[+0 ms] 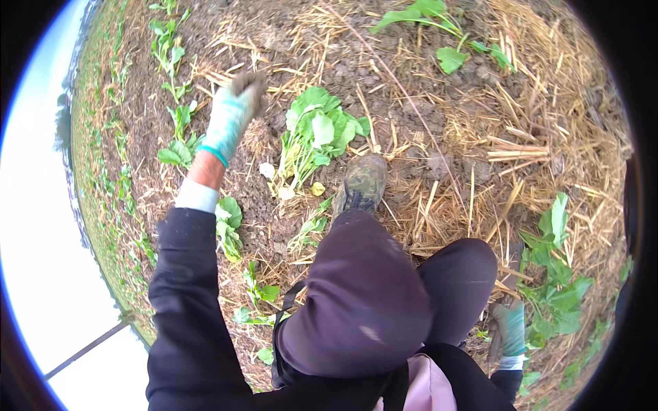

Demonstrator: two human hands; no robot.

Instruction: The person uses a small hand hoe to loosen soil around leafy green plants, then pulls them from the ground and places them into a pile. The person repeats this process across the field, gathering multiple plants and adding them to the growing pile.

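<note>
My left hand [237,110], in a pale green and white glove with muddy fingers, hovers over the soil at the upper left. Its fingers look curled in and somewhat blurred, with nothing visible in them. Just right of it lies a bunch of leafy green plants [321,128], stems towards me, some leaves yellowed. My right hand [508,326], gloved alike, is low beside my right knee. A narrow grey-brown thing [514,259] runs up from near it, perhaps a tool; whether the hand grips it I cannot tell. Broad-leaved plants [560,293] stand right of that hand.
A thin reddish string [401,90] runs diagonally over straw-strewn soil [462,128]. My camouflage-patterned shoe [362,180] is close to the leafy bunch. Rows of small plants [169,56] line the left, and another leafy plant [452,49] lies at the top right.
</note>
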